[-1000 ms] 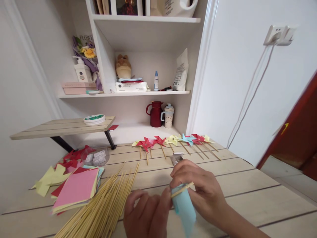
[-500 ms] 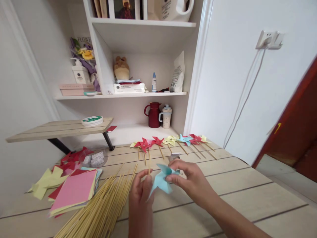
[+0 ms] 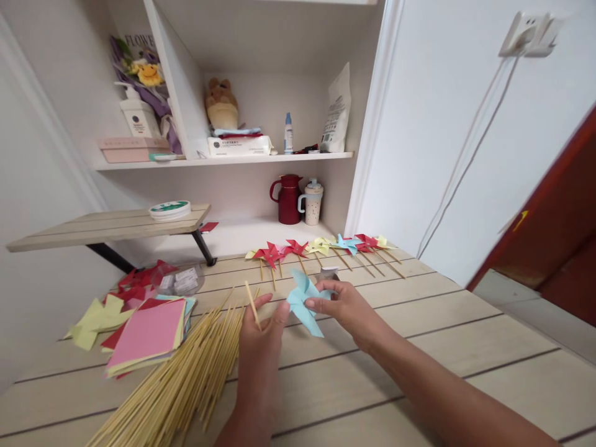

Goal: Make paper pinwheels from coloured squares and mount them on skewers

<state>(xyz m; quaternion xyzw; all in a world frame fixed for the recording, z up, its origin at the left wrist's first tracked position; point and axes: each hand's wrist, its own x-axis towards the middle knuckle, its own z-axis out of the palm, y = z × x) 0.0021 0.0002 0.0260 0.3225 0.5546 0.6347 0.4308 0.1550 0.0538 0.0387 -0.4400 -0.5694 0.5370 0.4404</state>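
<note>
A light blue paper pinwheel point(image 3: 303, 302) is pinched at its centre by my right hand point(image 3: 342, 307), thumb in front and fingers behind. My left hand point(image 3: 261, 335) is beside it, with a thin wooden stick point(image 3: 252, 304) resting between thumb and index finger and pointing up and away. The left thumb tip reaches the pinwheel's left edge; whether it presses on it I cannot tell. Just behind my right hand sits a small grey open box point(image 3: 329, 272). To the left of my left hand a big bundle of wooden sticks point(image 3: 186, 366) lies on the table.
Finished pinwheels on sticks point(image 3: 269, 254) lie in a row along the table's back. At left are stacked coloured paper squares point(image 3: 148, 329), a yellow cut-paper shape point(image 3: 95, 323) and a clear container with small white boxes point(image 3: 185, 280). A raised wooden stand point(image 3: 107, 226) carries a round white tape roll point(image 3: 170, 211).
My left hand has tilted, and its stick now leans left, away from the pinwheel. The pinwheel has turned in my right hand. The camera view has tipped downward.
</note>
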